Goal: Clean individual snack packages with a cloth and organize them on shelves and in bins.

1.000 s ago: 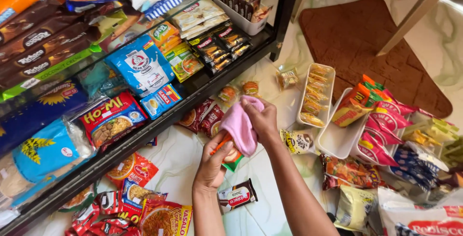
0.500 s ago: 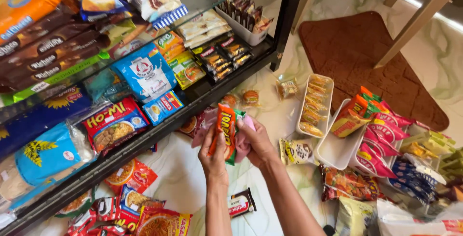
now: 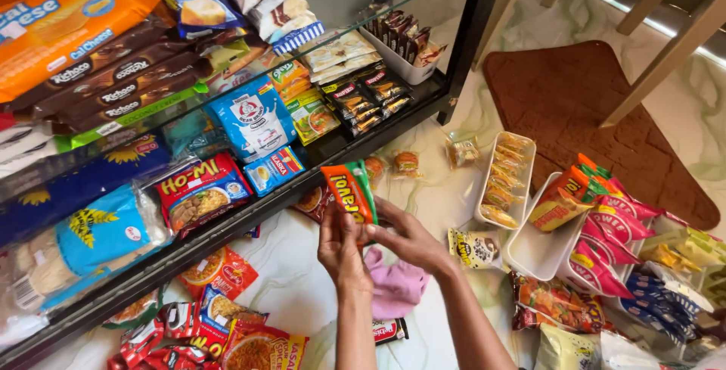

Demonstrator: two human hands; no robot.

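Orange-and-green snack packet [image 3: 350, 191] pinched upright by left hand [image 3: 340, 245] and right hand [image 3: 407, 238] near shelf front edge [image 3: 249, 215]; pink cloth [image 3: 395, 285] beneath; not yet shelved.

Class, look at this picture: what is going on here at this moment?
A person holds an orange and green snack packet upright in both hands, the left hand and right hand, in front of a black shelf packed with snacks. A pink cloth lies beneath the hands. White trays of packets stand on the floor at right.
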